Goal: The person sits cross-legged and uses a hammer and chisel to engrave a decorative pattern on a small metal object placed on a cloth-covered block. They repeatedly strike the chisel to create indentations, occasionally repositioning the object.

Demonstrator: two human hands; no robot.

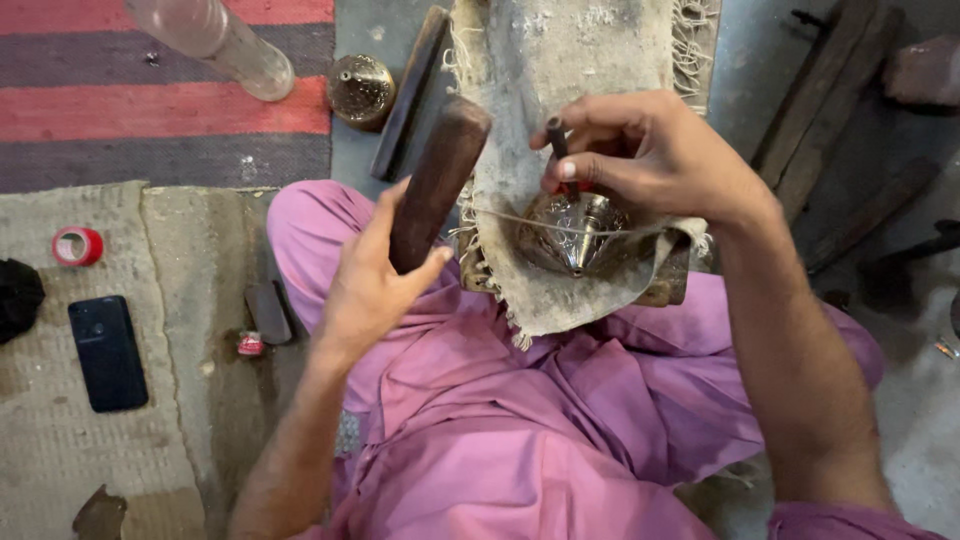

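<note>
My left hand (375, 275) grips a dark wooden mallet (440, 175) by its lower end, its head raised up and to the right. My right hand (640, 150) pinches a thin dark punch (557, 140) upright, tip down on a silvery engraved metal piece (578, 232). That metal piece rests on a frayed beige cloth (560, 70) laid over a block (668, 285) in front of my lap. I sit cross-legged in pink clothing (500, 420).
A brass engraved dome (360, 90) and a dark flat bar (408, 95) lie behind the mallet. A clear bottle (215, 40) lies on a striped rug. A red tape roll (77, 245) and a black phone (107, 352) sit at left. Wooden planks (825, 95) lie at right.
</note>
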